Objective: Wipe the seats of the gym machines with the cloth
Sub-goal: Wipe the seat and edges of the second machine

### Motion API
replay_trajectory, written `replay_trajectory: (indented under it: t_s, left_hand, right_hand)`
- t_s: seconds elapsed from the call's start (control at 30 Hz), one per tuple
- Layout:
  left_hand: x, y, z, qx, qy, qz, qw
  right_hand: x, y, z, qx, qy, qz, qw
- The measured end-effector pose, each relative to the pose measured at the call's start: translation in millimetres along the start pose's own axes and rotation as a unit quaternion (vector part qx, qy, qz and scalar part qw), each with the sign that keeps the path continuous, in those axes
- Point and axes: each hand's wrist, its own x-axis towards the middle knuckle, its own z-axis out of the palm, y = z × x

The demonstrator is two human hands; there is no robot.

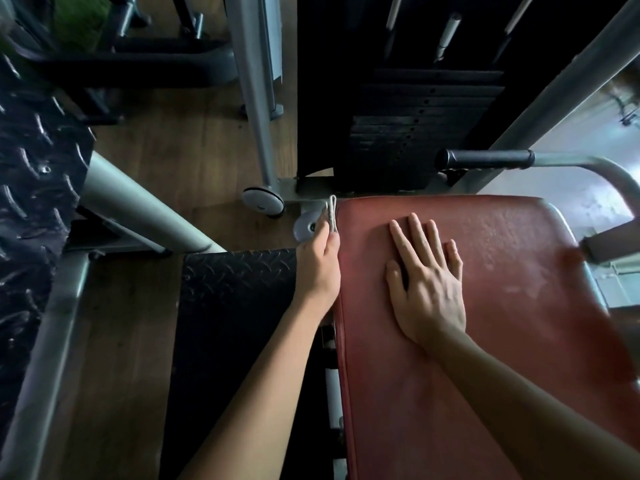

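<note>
A red padded seat [502, 306] of a gym machine fills the lower right of the head view. My right hand [427, 282] lies flat on it, palm down, fingers spread, holding nothing. My left hand [318, 265] is at the seat's left edge, pressed against its side, and pinches a small folded pale cloth [333, 214] between thumb and fingers. The cloth sticks up past my fingertips, edge-on, beside the seat's upper left corner.
A black weight stack [408, 126] stands just behind the seat. A black-gripped handle bar [485, 159] juts over the seat's far edge. A black tread-plate footrest [235, 306] lies left of the seat, with grey frame tubes [138, 206] and wooden floor [187, 147] beyond.
</note>
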Motion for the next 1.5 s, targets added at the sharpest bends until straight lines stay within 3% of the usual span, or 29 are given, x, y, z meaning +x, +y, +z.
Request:
replay_trajectory:
  t_s: [0.3,0.6,0.87,0.97,1.03,1.1,1.17,1.27,1.5]
  left_hand:
    - [-52,-31,-6,-0.049,-0.049,0.009,0.998]
    - [7,9,4,-0.024,-0.008,0.021,0.999]
    - [-58,-2,-7,-0.087,-0.031,0.013,0.996]
    - [-79,0,-7,-0.049,0.006,0.028,0.998]
    - [-94,1,-2,0.042,0.039,0.082,0.995]
    - [-111,5,5,0.174,0.058,0.151,0.971]
    - [-118,7,17,0.307,0.046,0.235,0.921]
    - [-122,2,37,0.45,0.029,0.256,0.855]
    - [-150,6,98,0.54,-0.098,0.297,0.781]
  right_hand:
    - [0,0,-1,-0.001,-0.004,0.003,1.0]
    - [0,2,1,0.005,0.004,0.001,1.0]
    - [0,3,-2,0.02,-0.004,-0.005,1.0]
    - [1,7,-3,0.078,-0.015,-0.012,0.997]
    - [2,14,-10,0.182,-0.032,-0.006,0.983]
    - [-7,32,-21,0.239,-0.038,-0.007,0.97]
    - [-35,65,-31,0.149,-0.035,-0.028,0.988]
    - [-90,120,-45,0.034,-0.052,-0.03,0.998]
    - [-135,182,-65,-0.004,-0.072,0.014,0.997]
